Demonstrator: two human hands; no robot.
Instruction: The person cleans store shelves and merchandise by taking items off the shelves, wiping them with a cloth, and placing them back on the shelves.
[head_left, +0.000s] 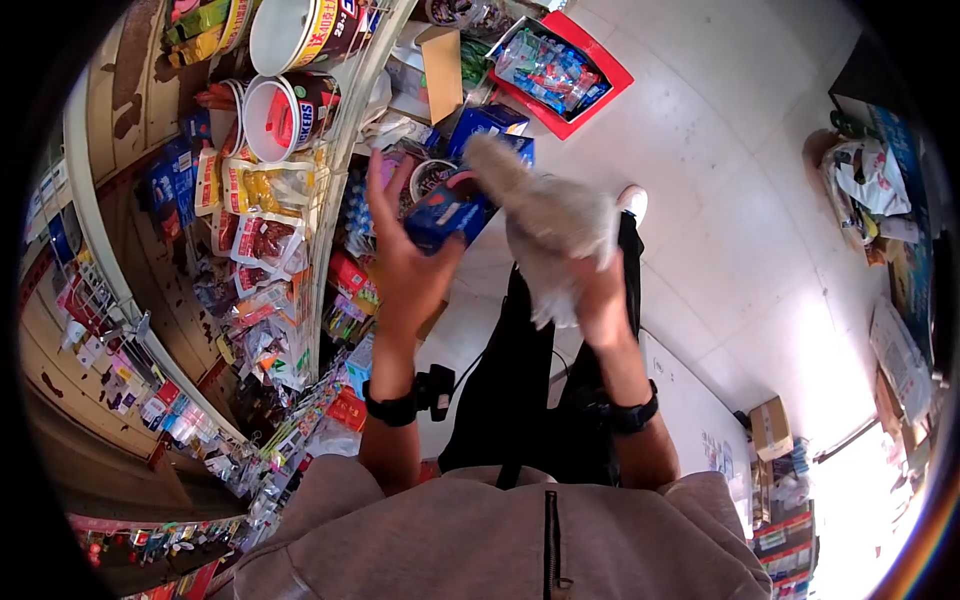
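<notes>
My left hand (pixel 415 275) is closed around a small dark blue box (pixel 438 222), with the thumb on its near side and a finger stretched up past it. My right hand (pixel 603 298) grips a greyish, fringed cloth (pixel 560 225), and its upper end reaches up toward the box. The cloth looks blurred, and its folds cover some of the right fingers. Just beyond the held box, more blue boxes (pixel 490 125) are stacked beside the shelf.
Shelves on the left carry bagged snacks (pixel 268 190) and a white-rimmed tub (pixel 280 120). A red box of small bottles (pixel 590 85) lies on the tiled floor (pixel 730 170). A cardboard box (pixel 771 428) stands at right; bags (pixel 865 180) lie farther up.
</notes>
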